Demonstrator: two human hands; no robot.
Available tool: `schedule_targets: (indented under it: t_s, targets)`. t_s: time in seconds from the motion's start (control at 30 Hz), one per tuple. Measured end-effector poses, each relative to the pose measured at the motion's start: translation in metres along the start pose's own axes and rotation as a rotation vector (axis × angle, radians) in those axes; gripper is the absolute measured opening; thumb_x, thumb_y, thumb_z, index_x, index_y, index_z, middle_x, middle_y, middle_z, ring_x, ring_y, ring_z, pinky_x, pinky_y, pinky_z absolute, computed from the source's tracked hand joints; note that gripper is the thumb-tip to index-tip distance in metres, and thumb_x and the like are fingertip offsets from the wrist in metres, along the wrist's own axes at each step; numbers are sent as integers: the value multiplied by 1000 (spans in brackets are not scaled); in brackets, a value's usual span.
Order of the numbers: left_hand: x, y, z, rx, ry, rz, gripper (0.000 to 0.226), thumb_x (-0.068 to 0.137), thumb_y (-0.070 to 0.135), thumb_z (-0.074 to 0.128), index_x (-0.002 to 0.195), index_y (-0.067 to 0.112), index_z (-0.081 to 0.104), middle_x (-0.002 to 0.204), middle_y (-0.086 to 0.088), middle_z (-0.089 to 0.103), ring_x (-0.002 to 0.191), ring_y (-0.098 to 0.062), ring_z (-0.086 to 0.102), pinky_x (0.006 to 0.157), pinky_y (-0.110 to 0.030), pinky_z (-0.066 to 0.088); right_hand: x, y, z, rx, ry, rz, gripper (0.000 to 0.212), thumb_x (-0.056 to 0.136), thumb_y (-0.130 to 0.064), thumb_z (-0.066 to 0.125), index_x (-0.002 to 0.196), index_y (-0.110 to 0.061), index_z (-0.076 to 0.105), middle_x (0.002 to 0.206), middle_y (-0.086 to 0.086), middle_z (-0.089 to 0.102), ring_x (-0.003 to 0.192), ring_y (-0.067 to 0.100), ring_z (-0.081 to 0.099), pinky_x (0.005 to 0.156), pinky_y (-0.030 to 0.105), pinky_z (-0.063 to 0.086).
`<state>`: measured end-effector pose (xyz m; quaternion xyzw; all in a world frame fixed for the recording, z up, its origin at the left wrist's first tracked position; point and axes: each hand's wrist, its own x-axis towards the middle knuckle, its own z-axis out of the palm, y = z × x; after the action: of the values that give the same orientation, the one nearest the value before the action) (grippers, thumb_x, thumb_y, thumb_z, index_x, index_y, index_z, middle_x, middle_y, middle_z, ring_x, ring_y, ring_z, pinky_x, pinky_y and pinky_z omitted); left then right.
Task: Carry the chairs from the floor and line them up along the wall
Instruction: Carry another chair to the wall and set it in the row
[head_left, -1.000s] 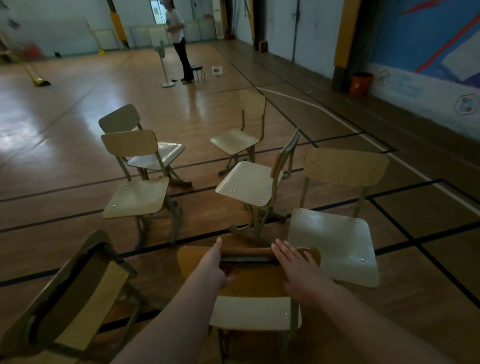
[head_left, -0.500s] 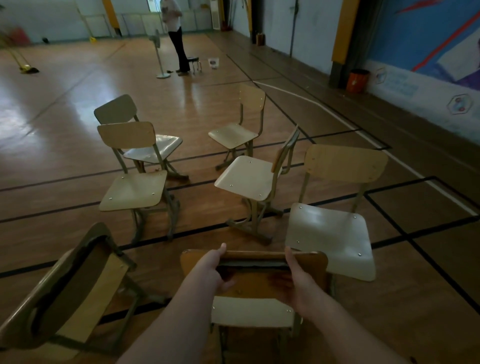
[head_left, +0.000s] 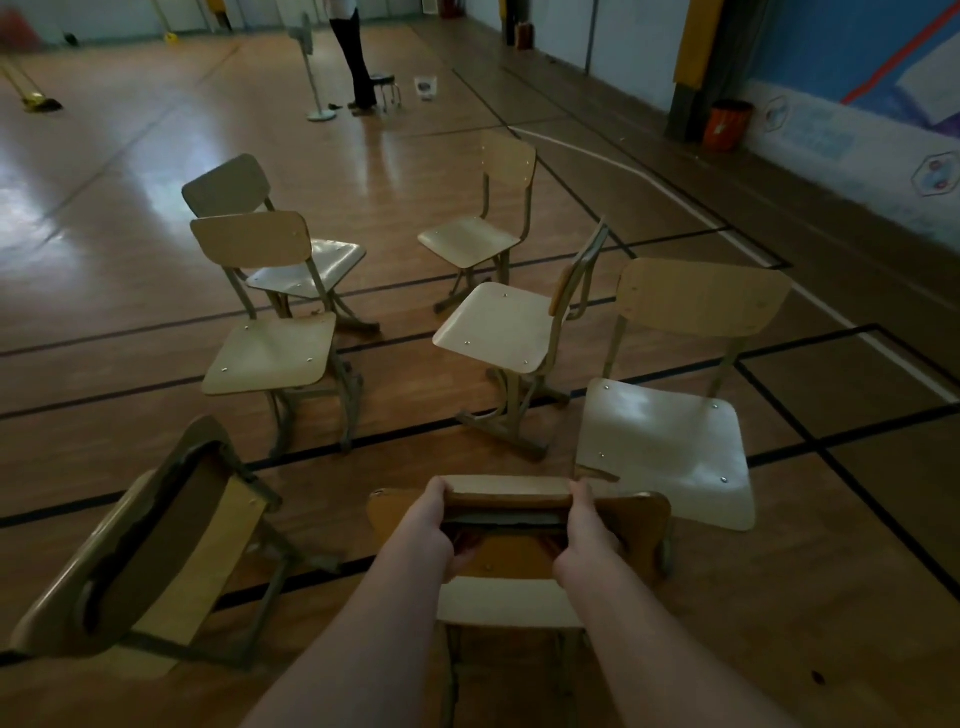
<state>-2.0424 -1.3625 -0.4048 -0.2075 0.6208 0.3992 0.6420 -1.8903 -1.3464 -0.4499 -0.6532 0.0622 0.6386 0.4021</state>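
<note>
A wooden chair (head_left: 514, 558) with a metal frame stands right in front of me, its backrest toward me. My left hand (head_left: 428, 530) grips the top edge of that backrest on the left, fingers curled over it. My right hand (head_left: 584, 535) grips the same edge on the right. Several more wooden chairs stand scattered on the gym floor: one to the right (head_left: 670, 447), one ahead (head_left: 498, 327), two at the left (head_left: 270, 353) (head_left: 306, 260), one farther back (head_left: 472, 239). A tipped chair (head_left: 135, 556) lies at my lower left.
The painted wall (head_left: 857, 140) runs along the right, with an orange bin (head_left: 727, 124) at its foot. A person's legs (head_left: 358, 57), a standing fan (head_left: 314, 67) and a small stool (head_left: 387, 88) are at the far end. A broom (head_left: 31, 98) lies far left.
Both hands went from resting open on the backrest to curling round its top edge. The view has come slightly closer to the chair.
</note>
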Motion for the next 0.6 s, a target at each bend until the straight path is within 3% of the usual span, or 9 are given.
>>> schedule_targets:
  t_s: [0.1,0.23,0.4,0.5,0.6]
  targets:
    - [-3,4,-4,-58,-4,-29,46,75,15,79,110,3,51,110,-26,54,106,-43,56,88,-53,54,1,5,1,23,23,-24,65,84,-43,72,134,-14,42,110,15,55,102,34,59,92,47,53]
    - [-4,1,-5,-41,-7,8,42,76,14,78,107,2,53,112,-24,53,107,-41,55,89,-51,54,2,6,-3,12,1,-35,50,83,-45,73,113,-16,46,101,12,58,96,32,61,88,46,55]
    - [-2,-5,-12,-41,-49,25,38,76,12,76,105,3,54,109,-24,54,105,-40,56,91,-50,53,2,11,-11,-71,12,-49,55,77,-51,76,106,-16,46,102,12,59,96,32,60,89,47,55]
    - [-1,-15,-13,-54,-34,62,36,79,14,74,106,5,53,111,-21,51,109,-38,54,93,-49,52,0,13,-17,-75,21,-60,58,75,-50,78,111,-19,46,100,11,58,92,31,60,86,46,56]
    - [-2,-25,-22,-58,-42,67,37,76,13,75,106,6,55,112,-21,51,107,-38,54,92,-49,53,-3,19,-30,-61,-1,-48,70,77,-46,78,130,-15,45,101,11,56,88,29,59,85,43,57]
